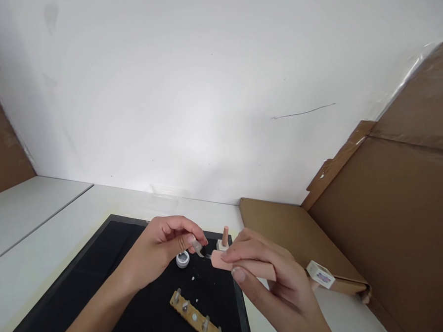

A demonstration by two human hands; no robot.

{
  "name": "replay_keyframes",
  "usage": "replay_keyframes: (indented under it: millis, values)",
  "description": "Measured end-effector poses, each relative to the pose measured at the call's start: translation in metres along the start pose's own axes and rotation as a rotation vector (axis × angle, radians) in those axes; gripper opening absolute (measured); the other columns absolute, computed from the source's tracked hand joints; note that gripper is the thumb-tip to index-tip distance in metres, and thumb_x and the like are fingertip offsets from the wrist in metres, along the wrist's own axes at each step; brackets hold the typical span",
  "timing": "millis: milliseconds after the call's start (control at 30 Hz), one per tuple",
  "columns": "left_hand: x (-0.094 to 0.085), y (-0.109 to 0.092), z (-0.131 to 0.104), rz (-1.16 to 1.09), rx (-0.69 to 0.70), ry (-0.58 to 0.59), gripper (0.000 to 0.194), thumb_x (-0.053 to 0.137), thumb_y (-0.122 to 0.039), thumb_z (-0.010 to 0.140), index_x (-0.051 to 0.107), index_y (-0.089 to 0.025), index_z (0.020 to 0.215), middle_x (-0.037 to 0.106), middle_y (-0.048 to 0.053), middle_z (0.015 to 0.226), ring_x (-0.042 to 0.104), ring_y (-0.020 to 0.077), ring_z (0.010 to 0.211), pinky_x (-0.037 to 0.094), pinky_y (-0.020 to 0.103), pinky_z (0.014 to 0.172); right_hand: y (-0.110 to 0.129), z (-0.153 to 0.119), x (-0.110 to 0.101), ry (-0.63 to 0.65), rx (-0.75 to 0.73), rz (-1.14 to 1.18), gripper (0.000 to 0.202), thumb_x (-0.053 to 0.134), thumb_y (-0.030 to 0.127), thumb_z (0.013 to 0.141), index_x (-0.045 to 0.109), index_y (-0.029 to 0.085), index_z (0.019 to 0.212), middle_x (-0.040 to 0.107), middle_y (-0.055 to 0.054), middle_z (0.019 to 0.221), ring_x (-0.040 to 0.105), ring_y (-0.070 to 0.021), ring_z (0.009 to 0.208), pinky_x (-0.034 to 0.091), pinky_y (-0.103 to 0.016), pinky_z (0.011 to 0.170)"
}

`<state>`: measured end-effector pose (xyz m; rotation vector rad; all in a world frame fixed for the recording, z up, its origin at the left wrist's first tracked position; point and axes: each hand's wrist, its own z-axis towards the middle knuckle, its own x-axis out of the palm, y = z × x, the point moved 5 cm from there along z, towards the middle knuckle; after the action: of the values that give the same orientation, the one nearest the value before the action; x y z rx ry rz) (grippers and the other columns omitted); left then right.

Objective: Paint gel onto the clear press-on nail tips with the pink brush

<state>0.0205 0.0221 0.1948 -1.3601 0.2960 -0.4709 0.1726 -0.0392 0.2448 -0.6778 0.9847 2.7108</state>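
Note:
My left hand pinches a translucent false nail tip between thumb and fingers, over the black mat. Held in my right hand is a pink nail polish brush cap, lying almost level. Its short brush end points left and comes up to the nail tip; whether they touch I cannot tell. Behind my hands stands a nail polish bottle with a pink cap. Just below my left hand sits a small round white jar.
A wooden strip carrying several clear nail tips lies on the mat, near small white bits. A white bottle rests beside my right hand, partly hidden. Flat cardboard and a cardboard wall stand right; a white wall closes the back.

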Motion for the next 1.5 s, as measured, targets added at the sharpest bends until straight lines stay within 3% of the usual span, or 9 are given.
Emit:
replay_keyframes:
  millis: [267, 500, 700, 933, 1033, 1133, 1233, 1400, 1500]
  values:
    - [-0.002, 0.004, 0.002, 0.001, -0.035, -0.019, 0.01, 0.064, -0.024, 0.081, 0.071, -0.017, 0.078, 0.069, 0.003, 0.076, 0.057, 0.013, 0.067, 0.043, 0.024, 0.062, -0.006, -0.007, -0.011, -0.179, -0.021, -0.021, 0.016, 0.055, 0.015, 0.088, 0.063, 0.026, 0.097, 0.062, -0.001, 0.072, 0.052, -0.0156, 0.065, 0.042, -0.028, 0.057]
    - [0.001, 0.004, 0.005, 0.015, -0.03, -0.049, 0.011, 0.066, -0.026, 0.079, 0.07, -0.016, 0.078, 0.067, 0.002, 0.071, 0.057, 0.0141, 0.067, 0.044, 0.026, 0.064, -0.013, 0.0, 0.001, -0.07, 0.033, 0.016, 0.016, 0.056, 0.016, 0.087, 0.064, 0.027, 0.097, 0.061, -0.001, 0.072, 0.057, -0.0155, 0.067, 0.047, -0.027, 0.057]
    - [0.0, 0.012, 0.009, -0.003, -0.072, -0.008, 0.01, 0.066, -0.025, 0.079, 0.072, -0.016, 0.079, 0.071, 0.003, 0.079, 0.062, 0.0151, 0.073, 0.047, 0.027, 0.07, -0.016, 0.0, -0.003, -0.063, 0.026, -0.06, 0.015, 0.054, 0.012, 0.086, 0.063, 0.024, 0.086, 0.061, 0.001, 0.068, 0.053, -0.0125, 0.057, 0.046, -0.026, 0.056]
    - [-0.006, 0.024, 0.019, -0.051, -0.191, -0.013, 0.013, 0.075, -0.022, 0.071, 0.072, -0.014, 0.081, 0.073, 0.005, 0.082, 0.066, 0.018, 0.081, 0.048, 0.031, 0.078, -0.026, 0.001, -0.019, -0.264, 0.091, -0.136, 0.017, 0.056, 0.019, 0.087, 0.06, 0.025, 0.102, 0.06, -0.002, 0.076, 0.054, -0.0151, 0.066, 0.045, -0.027, 0.059]
    - [-0.01, 0.025, 0.02, -0.039, -0.219, -0.02, 0.016, 0.077, -0.021, 0.067, 0.071, -0.014, 0.08, 0.072, 0.003, 0.074, 0.065, 0.0163, 0.073, 0.047, 0.029, 0.071, -0.039, 0.0, -0.015, -0.232, 0.116, -0.027, 0.007, 0.057, 0.023, 0.087, 0.064, 0.023, 0.086, 0.058, -0.002, 0.076, 0.055, -0.0155, 0.067, 0.044, -0.028, 0.058]
    - [-0.015, 0.028, 0.021, 0.013, -0.22, -0.016, 0.015, 0.076, -0.023, 0.067, 0.068, -0.014, 0.076, 0.069, 0.002, 0.069, 0.062, 0.0153, 0.068, 0.045, 0.027, 0.066, -0.055, -0.002, -0.01, -0.304, 0.143, 0.238, 0.019, 0.055, 0.03, 0.088, 0.062, 0.022, 0.073, 0.056, -0.001, 0.082, 0.053, -0.0117, 0.059, 0.041, -0.025, 0.049]
    - [-0.018, 0.033, 0.022, 0.148, -0.241, 0.009, 0.011, 0.071, -0.023, 0.069, 0.066, -0.016, 0.075, 0.064, 0.0, 0.064, 0.058, 0.014, 0.062, 0.04, 0.026, 0.06, -0.072, -0.003, 0.0, -0.344, 0.314, 0.399, 0.029, 0.054, 0.039, 0.088, 0.057, 0.019, 0.066, 0.054, 0.0, 0.086, 0.05, -0.0081, 0.05, 0.041, -0.026, 0.048]
    - [-0.018, 0.04, 0.023, 0.316, -0.275, 0.089, 0.007, 0.064, -0.023, 0.071, 0.065, -0.017, 0.074, 0.058, -0.002, 0.06, 0.051, 0.0129, 0.056, 0.035, 0.024, 0.055, -0.077, 0.002, 0.01, -0.272, 0.495, 0.323, 0.035, 0.056, 0.046, 0.086, 0.052, 0.019, 0.064, 0.05, 0.005, 0.058, 0.048, -0.0098, 0.05, 0.042, -0.024, 0.054]
    - [-0.018, 0.04, 0.024, 0.392, -0.262, 0.109, 0.008, 0.063, -0.024, 0.07, 0.066, -0.017, 0.074, 0.056, -0.002, 0.057, 0.051, 0.0137, 0.056, 0.035, 0.024, 0.054, -0.073, 0.005, 0.011, -0.163, 0.477, 0.274, 0.04, 0.058, 0.049, 0.084, 0.051, 0.019, 0.058, 0.058, 0.001, 0.064, 0.051, -0.0107, 0.055, 0.043, -0.025, 0.056]
